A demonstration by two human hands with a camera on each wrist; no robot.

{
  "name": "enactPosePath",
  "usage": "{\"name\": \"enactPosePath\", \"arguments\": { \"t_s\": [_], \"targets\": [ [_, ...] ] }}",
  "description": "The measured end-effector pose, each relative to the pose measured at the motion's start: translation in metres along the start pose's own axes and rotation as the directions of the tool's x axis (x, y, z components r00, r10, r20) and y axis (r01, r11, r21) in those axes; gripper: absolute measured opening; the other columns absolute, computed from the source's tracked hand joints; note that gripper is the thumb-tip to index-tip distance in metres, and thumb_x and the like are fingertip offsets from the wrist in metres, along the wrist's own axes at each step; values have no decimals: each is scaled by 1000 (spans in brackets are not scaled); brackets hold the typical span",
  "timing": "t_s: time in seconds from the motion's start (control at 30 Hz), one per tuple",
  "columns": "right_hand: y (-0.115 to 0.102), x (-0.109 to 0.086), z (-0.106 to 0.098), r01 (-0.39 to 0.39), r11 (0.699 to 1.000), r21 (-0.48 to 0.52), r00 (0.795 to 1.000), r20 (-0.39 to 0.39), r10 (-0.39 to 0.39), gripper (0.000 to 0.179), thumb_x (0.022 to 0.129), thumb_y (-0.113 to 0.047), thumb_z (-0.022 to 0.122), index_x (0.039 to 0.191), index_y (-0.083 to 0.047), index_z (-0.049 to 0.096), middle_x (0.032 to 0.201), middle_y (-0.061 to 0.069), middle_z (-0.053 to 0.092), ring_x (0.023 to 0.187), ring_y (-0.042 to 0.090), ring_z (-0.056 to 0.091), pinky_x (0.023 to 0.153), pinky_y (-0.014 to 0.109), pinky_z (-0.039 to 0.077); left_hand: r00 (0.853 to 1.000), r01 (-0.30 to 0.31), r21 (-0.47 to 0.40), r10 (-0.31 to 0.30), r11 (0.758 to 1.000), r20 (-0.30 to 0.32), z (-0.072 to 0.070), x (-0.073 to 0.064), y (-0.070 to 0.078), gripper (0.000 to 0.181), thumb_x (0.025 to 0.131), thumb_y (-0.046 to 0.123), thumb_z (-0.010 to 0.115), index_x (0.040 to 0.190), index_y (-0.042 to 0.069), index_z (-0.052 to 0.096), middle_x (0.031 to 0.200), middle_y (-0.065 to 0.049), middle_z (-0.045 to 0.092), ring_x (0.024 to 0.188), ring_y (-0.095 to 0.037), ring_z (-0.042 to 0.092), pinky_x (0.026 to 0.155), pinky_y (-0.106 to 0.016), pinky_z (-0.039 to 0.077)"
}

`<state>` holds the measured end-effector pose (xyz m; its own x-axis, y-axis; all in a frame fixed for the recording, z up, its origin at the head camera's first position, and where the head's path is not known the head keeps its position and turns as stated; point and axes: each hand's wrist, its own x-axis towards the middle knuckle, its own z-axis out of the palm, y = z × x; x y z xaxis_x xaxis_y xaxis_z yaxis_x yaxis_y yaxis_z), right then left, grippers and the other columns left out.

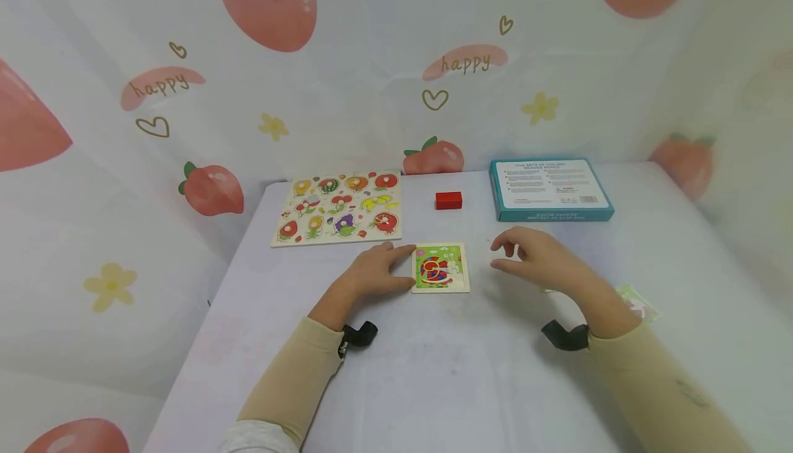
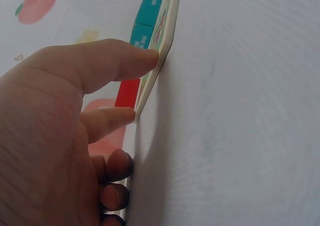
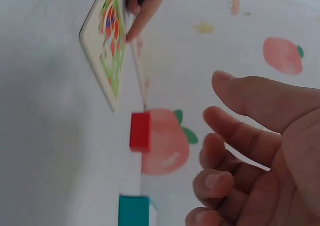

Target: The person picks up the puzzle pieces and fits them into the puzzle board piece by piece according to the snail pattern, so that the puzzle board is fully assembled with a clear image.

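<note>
A small square wooden jigsaw puzzle point(image 1: 441, 268) with a colourful snail picture lies flat on the table. At its left side, my left hand point(image 1: 374, 270) rests the tips of the thumb and forefinger on the frame's edge. The left wrist view shows these two fingers point(image 2: 112, 60) nearly straight, with the others curled loosely below. To the right of the puzzle my right hand point(image 1: 542, 260) hovers above the table, fingers loosely bent and nothing between them. Beyond its wrist lies a loose green-and-pink puzzle piece point(image 1: 638, 303), partly hidden by the arm.
A wooden fruit puzzle board point(image 1: 337, 206) lies at the back left. Behind the snail puzzle sits a red block point(image 1: 449, 200). A teal-edged box point(image 1: 551, 190) with a printed white face lies at the back right, near the patterned cloth backdrop.
</note>
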<state>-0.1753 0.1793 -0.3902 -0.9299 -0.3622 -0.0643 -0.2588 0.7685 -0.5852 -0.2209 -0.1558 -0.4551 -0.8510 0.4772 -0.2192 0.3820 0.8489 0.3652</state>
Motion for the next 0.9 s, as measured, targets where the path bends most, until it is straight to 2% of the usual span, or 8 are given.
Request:
{"name": "enactPosePath", "arguments": {
  "t_s": [0.33, 0.47, 0.67, 0.8, 0.9],
  "targets": [
    [29, -20, -16, -75, 997, 16, 991, 112, 73, 36, 94, -28, 76, 120, -5, 67, 100, 4, 59, 85, 21, 55, 68, 34, 50, 1000, 0, 7, 0, 1000, 2, -1, -1, 1, 76, 89, 54, 69, 157, 33, 44, 108, -2, 52, 94, -19, 50, 82, -37, 47],
    [41, -26, -17, -89, 996, 11, 987, 136, 87, 34, 90, -23, 79, 115, -4, 67, 98, 5, 59, 88, 23, 54, 71, 36, 49, 1000, -1, 6, 1, 1000, 1, -1, -1, 1, 76, 88, 54, 69, 157, 32, 44, 105, -1, 51, 93, -19, 50, 80, -36, 46],
    [60, -29, -16, -148, 989, -28, 977, 154, 151, 29, 84, -13, 80, 108, -2, 67, 101, 13, 61, 94, 31, 54, 81, 46, 50, 1000, -6, 4, 6, 1000, -1, -1, -1, 0, 76, 88, 54, 69, 157, 32, 45, 101, -1, 50, 90, -18, 49, 75, -35, 44],
    [69, -29, -13, -180, 981, -73, 968, 166, 190, 30, 83, -13, 81, 107, -1, 67, 102, 14, 63, 96, 33, 54, 90, 54, 49, 1000, -4, 2, 4, 1000, -1, -1, -1, 1, 76, 88, 54, 69, 157, 32, 44, 104, -2, 50, 92, -19, 49, 78, -36, 45],
    [72, -28, -11, -205, 976, -79, 961, 174, 216, 31, 84, -16, 84, 107, -2, 68, 101, 10, 65, 95, 31, 55, 92, 54, 49, 1000, -4, 2, 4, 1000, 0, -1, -2, 0, 76, 89, 54, 68, 157, 33, 43, 106, -1, 51, 94, -19, 49, 81, -36, 46]
  ]
}}
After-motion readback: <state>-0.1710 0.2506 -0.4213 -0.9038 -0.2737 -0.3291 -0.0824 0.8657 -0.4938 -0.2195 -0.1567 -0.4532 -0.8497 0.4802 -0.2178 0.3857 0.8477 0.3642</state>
